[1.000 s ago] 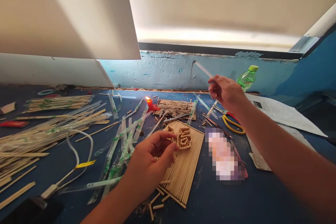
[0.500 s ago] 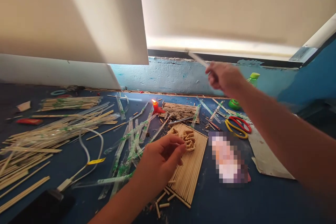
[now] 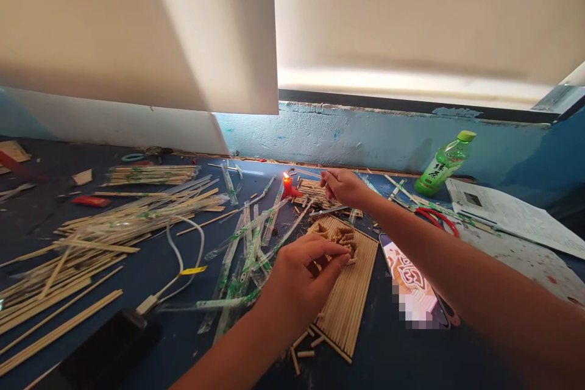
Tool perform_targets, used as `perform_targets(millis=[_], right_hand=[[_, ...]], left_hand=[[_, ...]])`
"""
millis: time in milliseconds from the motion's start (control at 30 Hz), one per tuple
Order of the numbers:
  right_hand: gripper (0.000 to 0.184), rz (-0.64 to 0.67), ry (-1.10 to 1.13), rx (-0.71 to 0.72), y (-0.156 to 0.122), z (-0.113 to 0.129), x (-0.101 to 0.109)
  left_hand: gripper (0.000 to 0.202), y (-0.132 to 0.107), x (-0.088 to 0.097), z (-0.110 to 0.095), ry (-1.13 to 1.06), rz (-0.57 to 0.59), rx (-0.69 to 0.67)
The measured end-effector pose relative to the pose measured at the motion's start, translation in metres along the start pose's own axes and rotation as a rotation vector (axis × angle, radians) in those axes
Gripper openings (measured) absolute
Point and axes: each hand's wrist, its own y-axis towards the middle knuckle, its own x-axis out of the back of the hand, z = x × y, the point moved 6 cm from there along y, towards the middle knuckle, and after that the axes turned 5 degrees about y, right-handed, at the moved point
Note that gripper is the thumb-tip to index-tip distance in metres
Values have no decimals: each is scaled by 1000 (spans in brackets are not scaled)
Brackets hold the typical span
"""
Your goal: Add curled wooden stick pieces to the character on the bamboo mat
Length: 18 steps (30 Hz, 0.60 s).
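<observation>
My left hand [image 3: 304, 274] nearly pinches, on what I can't tell, at a shape [image 3: 340, 233] already on the mat [image 3: 351, 304]; my right hand [image 3: 345, 187] grips a rod [image 3: 307, 172] by the candle [image 3: 287, 187]; sticks [image 3: 100, 247] look unused.

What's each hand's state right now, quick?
Left hand: curled toward a pinch; whether fully closed or holding anything cannot be told.
Right hand: closed, holding a thin pale stick.

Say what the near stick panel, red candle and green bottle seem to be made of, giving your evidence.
Near stick panel: probably wood or bamboo, fairly matte, from its pale tan colour.
Red candle: likely wax, finish too small to tell; a flame burns on top.
Green bottle: apparently glossy plastic; see-through, with highlights.
</observation>
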Motion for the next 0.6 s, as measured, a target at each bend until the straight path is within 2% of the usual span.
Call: perform_targets(millis=[233,600], right_hand=[[35,8,-125,35,0,5,-9],[35,14,-133,42,3,-3,-9]], left_hand=[[18,0,5,1,3,-27,51],[16,0,1,6,-31,-11,73]])
